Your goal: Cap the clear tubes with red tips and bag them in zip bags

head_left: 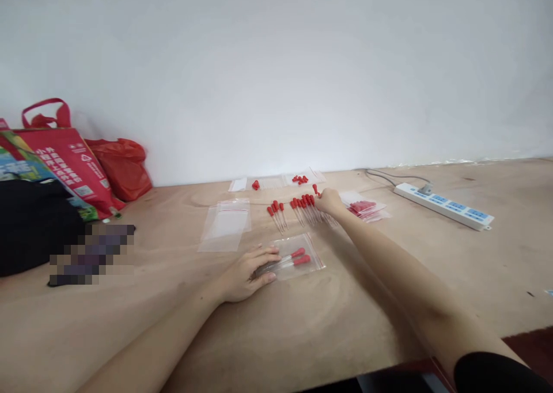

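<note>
My left hand (248, 275) lies over the near end of a clear zip bag (313, 260), fingers stretched and thumb apart, pressing it to the table. Inside the bag are two droppers (301, 260) with red rubber bulbs; their glass ends run under my fingers. My right hand (332, 201) pinches a dropper (315, 189) whose red bulb points up and left; its tube is hidden by the hand. Just beside that hand lies a row of several droppers (305, 203). A smaller group of droppers (275, 208) lies to its left.
Flat clear bags (227, 220) lie left of the droppers. Loose red bulbs (299, 180) and glass tubes (273, 182) lie by the wall. Filled bags (363, 207) sit right of my right hand. A power strip (443, 204) is farther right; a red shopping bag (64, 157) stands left.
</note>
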A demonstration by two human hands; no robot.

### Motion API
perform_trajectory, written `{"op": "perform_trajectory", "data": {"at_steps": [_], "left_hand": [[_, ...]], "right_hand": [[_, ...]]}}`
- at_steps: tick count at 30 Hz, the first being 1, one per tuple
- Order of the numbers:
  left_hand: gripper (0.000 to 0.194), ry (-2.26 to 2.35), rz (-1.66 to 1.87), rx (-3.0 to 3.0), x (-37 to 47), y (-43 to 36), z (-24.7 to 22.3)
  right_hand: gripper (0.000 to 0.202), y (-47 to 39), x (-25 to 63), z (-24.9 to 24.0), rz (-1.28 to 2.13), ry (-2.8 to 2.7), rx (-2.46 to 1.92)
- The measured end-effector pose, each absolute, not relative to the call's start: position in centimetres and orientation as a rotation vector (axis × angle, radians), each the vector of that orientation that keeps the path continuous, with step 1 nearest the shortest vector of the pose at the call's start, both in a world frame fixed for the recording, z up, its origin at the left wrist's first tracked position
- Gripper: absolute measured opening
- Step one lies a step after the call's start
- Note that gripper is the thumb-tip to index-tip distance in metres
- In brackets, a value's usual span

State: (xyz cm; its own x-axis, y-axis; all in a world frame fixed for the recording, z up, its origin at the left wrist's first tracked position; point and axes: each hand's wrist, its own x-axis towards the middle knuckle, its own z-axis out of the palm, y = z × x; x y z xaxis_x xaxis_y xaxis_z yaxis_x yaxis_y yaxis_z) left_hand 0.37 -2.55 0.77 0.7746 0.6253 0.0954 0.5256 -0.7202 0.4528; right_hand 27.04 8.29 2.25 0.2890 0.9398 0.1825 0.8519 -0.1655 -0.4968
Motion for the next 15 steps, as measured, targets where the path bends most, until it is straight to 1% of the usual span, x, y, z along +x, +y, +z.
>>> {"op": "perform_trajectory", "data": {"at_steps": [2,4,5,8,10,12,15], "left_hand": [[0.035,0.868,0.347,2.564,0.3,-2.5,0.7],[0.035,0.861,0.346,2.564,0.3,-2.4,0.5],[0.036,0.855,0.342,2.565,0.3,-2.4,0.5],[0.036,0.843,0.333,2.562,0.2,-2.2,0.2],[0.036,0.842,0.334,2.553,0.2,-2.1,0.0],[0.036,0.84,0.337,2.544,0.2,-2.0,0.0],[0.035,0.838,0.336,2.54,0.3,-2.0,0.1]], "right_hand": [[0.023,7.0,27.8,2.2,0.267,-1.623,-1.937],[0.023,5.2,28.5,1.7,0.398,-1.593,-1.71],[0.027,4.1,28.8,1.3,0.501,-1.542,-1.557],[0.062,1.1,29.0,-0.2,0.737,-1.382,-1.251],[0.074,-0.2,28.6,-0.8,0.827,-1.299,-1.167],[0.075,-0.8,27.9,-1.3,0.893,-1.217,-1.149],[0.065,-0.8,26.8,-1.7,0.976,-1.089,-1.144]]}}
